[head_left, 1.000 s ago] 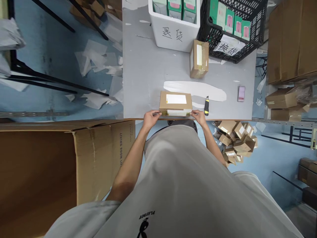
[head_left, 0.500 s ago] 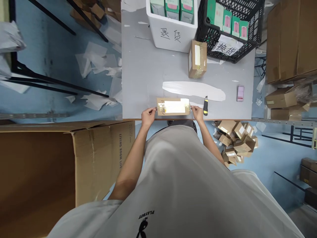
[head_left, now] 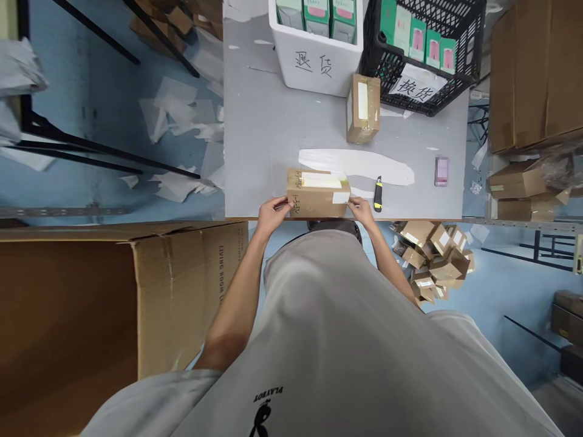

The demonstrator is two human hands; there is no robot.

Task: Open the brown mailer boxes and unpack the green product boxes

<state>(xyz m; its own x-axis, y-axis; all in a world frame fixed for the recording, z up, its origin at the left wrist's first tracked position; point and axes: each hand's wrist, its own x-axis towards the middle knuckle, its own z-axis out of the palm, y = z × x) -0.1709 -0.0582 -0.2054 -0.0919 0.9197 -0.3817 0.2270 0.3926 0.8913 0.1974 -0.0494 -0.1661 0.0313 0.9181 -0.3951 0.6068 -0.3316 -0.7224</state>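
A small brown cardboard box with white labels and dark handwriting is at the table's near edge. My left hand grips its left end with the fingertips, and my right hand has its fingers at the right end. A utility knife with a black and yellow handle lies just right of my right hand. Behind the box is a long white strip, flat on the table. Farther back stands another taped cardboard box.
A white bin and a black crate, both with green boxes inside, stand at the back of the grey table. A small pink item lies at right. A large open carton is at my left; discarded boxes pile on the floor.
The box between my hands has tipped, so its labelled top has turned away and a side with handwriting now faces me. Both hands have shifted slightly with it.
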